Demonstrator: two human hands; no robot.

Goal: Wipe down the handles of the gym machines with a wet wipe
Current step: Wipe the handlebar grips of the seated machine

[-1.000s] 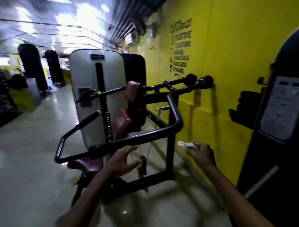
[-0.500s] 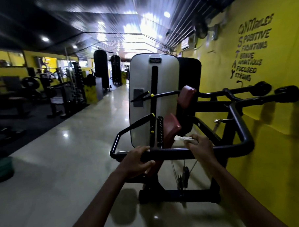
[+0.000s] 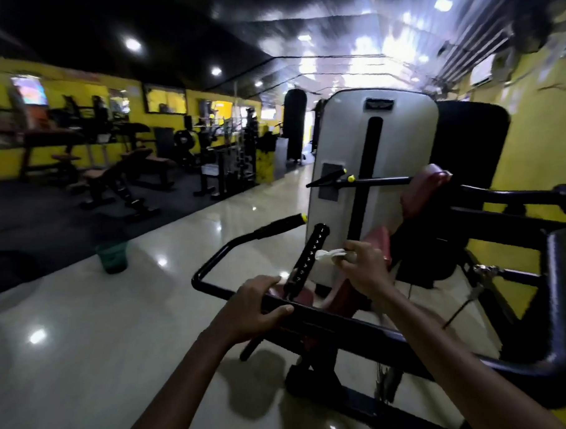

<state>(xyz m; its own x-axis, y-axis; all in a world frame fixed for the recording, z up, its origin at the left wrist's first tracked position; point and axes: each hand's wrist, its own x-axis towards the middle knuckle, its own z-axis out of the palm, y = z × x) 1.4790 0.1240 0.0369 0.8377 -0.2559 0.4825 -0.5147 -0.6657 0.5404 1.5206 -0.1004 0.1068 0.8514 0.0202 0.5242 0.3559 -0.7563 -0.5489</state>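
meanwhile, swung further left than half a second before, with more of the dark gym floor and its benches (image 3: pixel 124 176) in view and the yellow wall (image 3: pixel 532 158) pushed to the right edge. left hand (image 3: pixel 253 308) kept on the black frame bar (image 3: pixel 328 319), a little nearer its left corner than before: fingers curled over the top, thumb stretched along the near side, clenched round the bar. right hand (image 3: pixel 365 269) lifted off that bar since the earlier frame, raised above and beyond it, in front of the grey weight-stack cover (image 3: pixel 382 151). white wet wipe (image 3: pixel 329 255) pinched in the curled right fingers, a crumpled end sticking out to the left. wipe brought up against, or just beside, the short black handle (image 3: pixel 304 258) with its row of small holes, tilted up from the frame; actual contact too blurred to tell. longer black handle with a yellow tip (image 3: pixel 277 226) up and to the left of it, apart from both hands. maroon seat pads (image 3: pixel 420 192) behind the right hand, partly hidden by it. green bin (image 3: pixel 112 259) on the glossy pale floor (image 3: pixel 86 352), well apart to the left. black punching bag (image 3: pixel 295 126) hung far down the aisle. much of the picture smeared by motion.
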